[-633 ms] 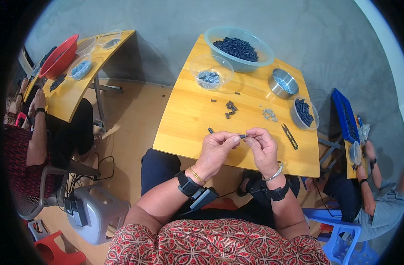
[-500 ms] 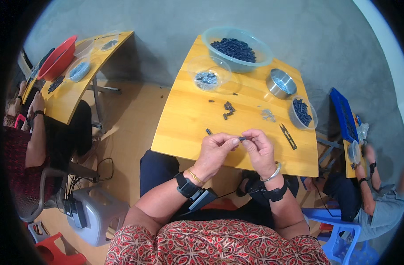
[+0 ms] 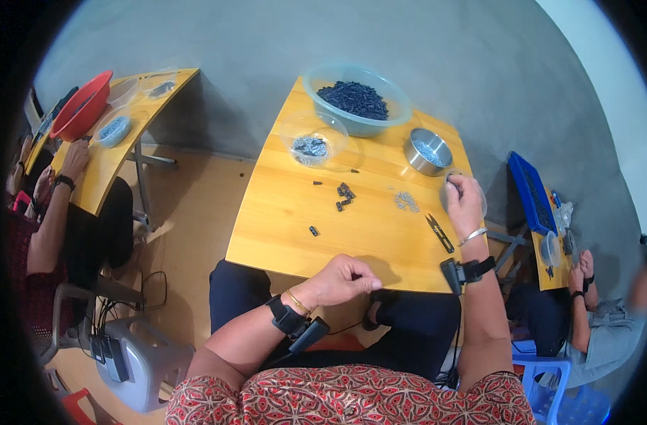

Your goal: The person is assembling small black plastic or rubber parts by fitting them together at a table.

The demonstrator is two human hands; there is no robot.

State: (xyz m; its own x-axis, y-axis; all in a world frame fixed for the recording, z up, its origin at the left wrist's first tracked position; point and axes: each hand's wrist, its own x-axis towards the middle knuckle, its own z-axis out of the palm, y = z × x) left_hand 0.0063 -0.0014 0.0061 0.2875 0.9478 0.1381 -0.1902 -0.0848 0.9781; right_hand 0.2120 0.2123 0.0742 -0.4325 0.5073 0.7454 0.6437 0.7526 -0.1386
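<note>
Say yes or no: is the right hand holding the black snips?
No, the black snips lie on the yellow table while the right hand is at a clear tub.

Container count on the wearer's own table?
4: teal basin at the far side; clear bowl nearer, to the left; steel bowl to the right; clear tub at the right edge, partly hidden by the right hand.

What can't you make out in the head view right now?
All in the head view:
Clear tub: contents mostly covered by the right hand.
Right hand's grip: its own fingers hide any piece.
Left hand: curled fingers hide whether it holds anything.
Small grey pieces: too small for exact shape.
</note>
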